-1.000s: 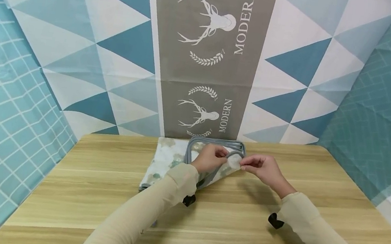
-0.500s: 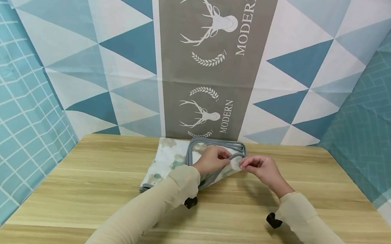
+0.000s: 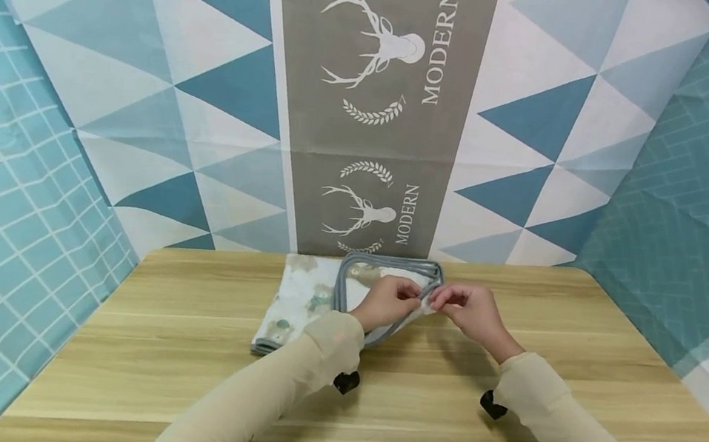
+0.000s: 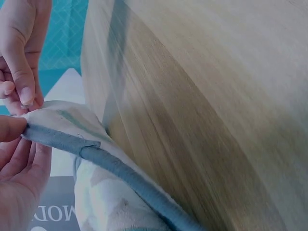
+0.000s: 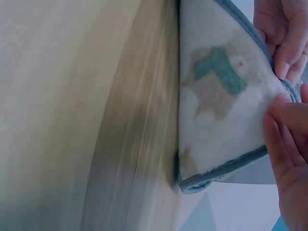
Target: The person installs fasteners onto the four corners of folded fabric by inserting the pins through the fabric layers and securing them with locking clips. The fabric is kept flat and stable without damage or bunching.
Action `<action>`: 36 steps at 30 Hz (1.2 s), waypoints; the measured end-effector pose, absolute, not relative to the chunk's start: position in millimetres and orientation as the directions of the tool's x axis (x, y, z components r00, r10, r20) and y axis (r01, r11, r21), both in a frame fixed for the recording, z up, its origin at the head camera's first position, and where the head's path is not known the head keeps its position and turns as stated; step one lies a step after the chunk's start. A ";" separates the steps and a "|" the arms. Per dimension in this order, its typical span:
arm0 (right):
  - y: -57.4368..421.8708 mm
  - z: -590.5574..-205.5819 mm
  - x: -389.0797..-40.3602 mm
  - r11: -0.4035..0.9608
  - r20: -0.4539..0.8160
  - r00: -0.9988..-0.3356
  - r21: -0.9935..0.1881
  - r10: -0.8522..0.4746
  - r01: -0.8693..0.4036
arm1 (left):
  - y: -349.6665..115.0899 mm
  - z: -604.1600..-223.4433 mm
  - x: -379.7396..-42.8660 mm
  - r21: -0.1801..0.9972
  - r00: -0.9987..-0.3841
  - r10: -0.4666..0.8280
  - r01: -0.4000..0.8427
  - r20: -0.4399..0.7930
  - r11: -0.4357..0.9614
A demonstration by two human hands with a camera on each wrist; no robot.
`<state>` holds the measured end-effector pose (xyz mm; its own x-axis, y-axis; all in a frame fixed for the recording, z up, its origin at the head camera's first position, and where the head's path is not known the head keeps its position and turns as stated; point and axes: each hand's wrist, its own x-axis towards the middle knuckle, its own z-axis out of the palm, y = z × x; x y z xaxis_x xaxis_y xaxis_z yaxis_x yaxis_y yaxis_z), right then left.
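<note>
A folded white fleece blanket [image 3: 300, 290] with grey piped edging and beige and green print lies at the back of the table. In the head view, my left hand [image 3: 388, 301] pinches its lifted edge between thumb and fingers. Right beside it, my right hand [image 3: 471, 317] pinches the same raised part, fingertips nearly meeting the left ones. The left wrist view shows the grey edging [image 4: 115, 166] running out from the left fingers. In the right wrist view, a triangular flap of the blanket [image 5: 226, 106] hangs below both hands, a green patch on its face.
The wooden table [image 3: 187, 371] spreads in front of and beside the blanket. Behind it stands a patterned wall covering [image 3: 379, 135] with deer heads and triangles. Tiled-pattern sheets [image 3: 0, 204] close off the sides. A black band part [image 3: 347, 382] shows under the left sleeve.
Both hands have drawn closer together, the left shifting slightly right and the right slightly left. The pale stretch of blanket between them has become mostly covered by the fingers.
</note>
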<state>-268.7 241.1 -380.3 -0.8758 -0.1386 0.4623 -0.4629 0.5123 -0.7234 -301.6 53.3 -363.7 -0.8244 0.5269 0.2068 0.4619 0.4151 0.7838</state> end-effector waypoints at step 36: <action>248.0 -390.3 -268.0 0.710 0.497 -0.787 -0.399 -0.365 -0.581 | -17.5 -343.4 -286.9 0.738 -0.798 0.556 0.517 0.232 0.434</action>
